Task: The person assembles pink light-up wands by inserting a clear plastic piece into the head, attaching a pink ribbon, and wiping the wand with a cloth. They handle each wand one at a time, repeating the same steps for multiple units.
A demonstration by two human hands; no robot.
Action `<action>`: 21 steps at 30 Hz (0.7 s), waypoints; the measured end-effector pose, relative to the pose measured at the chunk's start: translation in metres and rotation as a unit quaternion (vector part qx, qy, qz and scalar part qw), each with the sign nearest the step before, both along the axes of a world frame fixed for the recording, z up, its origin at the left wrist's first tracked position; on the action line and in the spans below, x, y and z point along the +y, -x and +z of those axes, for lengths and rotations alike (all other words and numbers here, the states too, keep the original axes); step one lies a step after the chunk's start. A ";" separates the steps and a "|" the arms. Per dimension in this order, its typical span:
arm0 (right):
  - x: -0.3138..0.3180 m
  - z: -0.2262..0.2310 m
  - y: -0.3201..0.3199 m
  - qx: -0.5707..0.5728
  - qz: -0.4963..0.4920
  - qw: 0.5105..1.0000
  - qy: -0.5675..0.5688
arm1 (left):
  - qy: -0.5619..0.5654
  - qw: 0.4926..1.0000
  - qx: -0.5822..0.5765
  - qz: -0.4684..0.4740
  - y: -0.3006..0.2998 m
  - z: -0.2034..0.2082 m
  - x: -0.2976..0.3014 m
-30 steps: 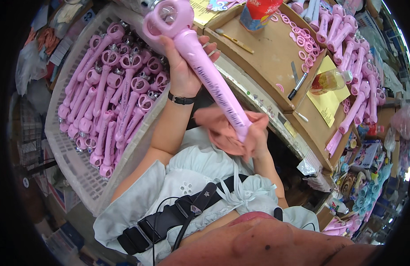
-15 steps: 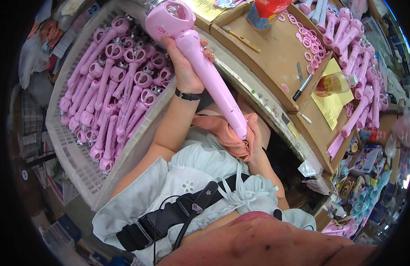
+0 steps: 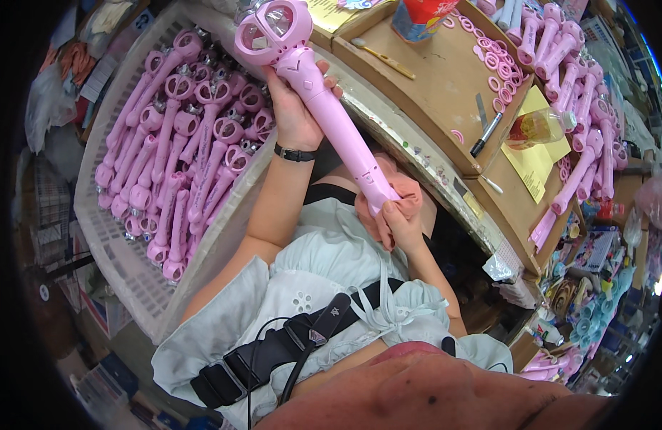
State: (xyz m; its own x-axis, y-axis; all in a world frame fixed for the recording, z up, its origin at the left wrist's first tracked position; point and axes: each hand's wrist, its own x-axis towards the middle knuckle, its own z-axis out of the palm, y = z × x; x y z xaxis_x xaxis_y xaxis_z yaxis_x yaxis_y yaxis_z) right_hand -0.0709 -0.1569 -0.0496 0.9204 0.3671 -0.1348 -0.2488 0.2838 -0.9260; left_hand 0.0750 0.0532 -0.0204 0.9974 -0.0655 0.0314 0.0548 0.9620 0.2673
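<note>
The left hand (image 3: pixel 296 115) is closed around the upper part of a long pink toy wand (image 3: pixel 324 107), just under its round head. The right hand (image 3: pixel 392 222) is wrapped in a pink cloth (image 3: pixel 403 197) and holds the low end of the wand. The wand is up in the air in front of the person, tilted, with its head far and to the left.

The wand looks like hard plastic. It seems light and stiff, and it does not bend. It is smooth, so it may slip. The round head has thin rings and a clear middle, so that part could crack. The thick handle is the best place to hold it, as both hands do now.

On the left is a big white basket (image 3: pixel 123 287) full of more pink wands (image 3: pixel 180 158). On the far right is a wooden tray (image 3: pixel 445 100) with small pink rings (image 3: pixel 499 64), a black marker (image 3: pixel 486 135) and a small bottle (image 3: pixel 539 127). More wands lie past it. The table edge is near the wand's low end and could bump it.
</note>
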 end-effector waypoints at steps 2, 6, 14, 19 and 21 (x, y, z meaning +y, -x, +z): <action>-0.008 -0.008 0.006 0.018 -0.032 0.995 0.097 | -0.030 0.999 -0.012 -0.001 0.000 0.002 0.001; -0.019 -0.025 0.003 -0.029 -0.256 0.952 0.167 | -0.223 0.974 0.023 0.011 0.003 0.016 0.009; -0.003 0.015 -0.039 -0.415 -0.144 0.819 0.370 | -0.501 0.844 -0.089 -0.172 0.045 0.024 -0.020; 0.016 0.044 -0.075 -0.462 -0.248 0.697 0.489 | -0.763 0.614 -0.201 -0.010 0.074 0.023 -0.052; 0.012 0.054 -0.083 -0.443 -0.257 0.693 0.508 | -0.776 0.601 -0.191 -0.004 0.079 0.027 -0.055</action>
